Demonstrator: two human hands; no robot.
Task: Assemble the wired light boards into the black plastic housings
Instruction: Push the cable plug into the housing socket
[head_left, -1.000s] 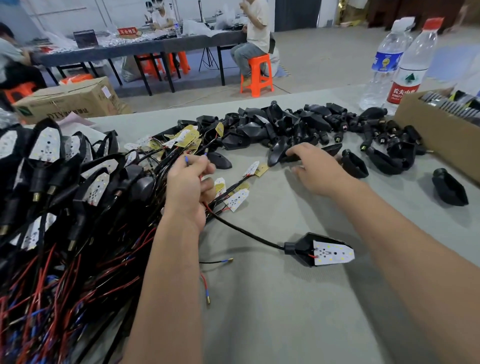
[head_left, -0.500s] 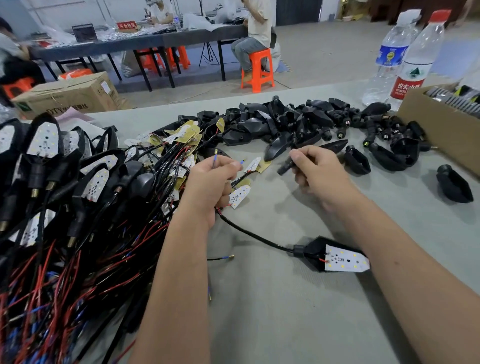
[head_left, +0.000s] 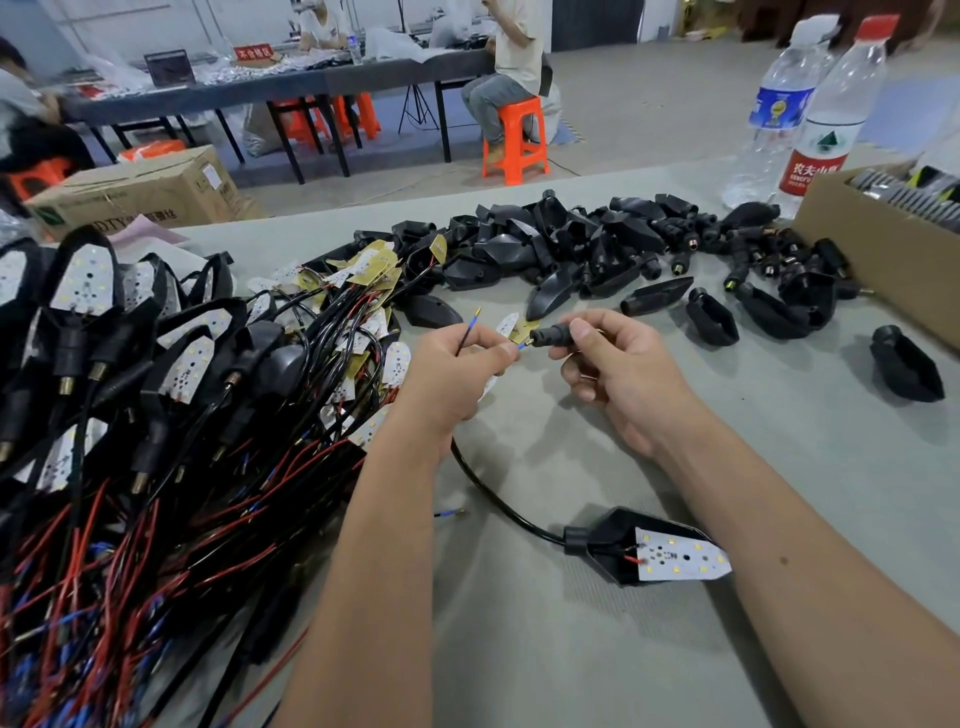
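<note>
My left hand (head_left: 453, 370) pinches the thin blue-tipped wires (head_left: 469, 326) of a light board cable at the table's middle. Right beside it, my right hand (head_left: 618, 370) grips a black plastic housing (head_left: 551, 333) by its body, the stem end facing the wire tips. A pile of empty black housings (head_left: 597, 244) lies behind the hands. Loose wired light boards (head_left: 363, 291) with yellow backs lie left of that pile. One housing with a white light board in it (head_left: 649, 553) rests on the table near my right forearm, its black cable curving toward my left wrist.
A big heap of wired housings with red and blue leads (head_left: 130, 415) fills the left side. A cardboard box (head_left: 883, 260) and two water bottles (head_left: 810, 109) stand at the right. One lone black housing (head_left: 906, 370) lies far right. People sit at a table behind.
My right hand lifted a black housing from the pile's edge and brought it toward my left hand. My left hand raised the wire ends to meet it.
</note>
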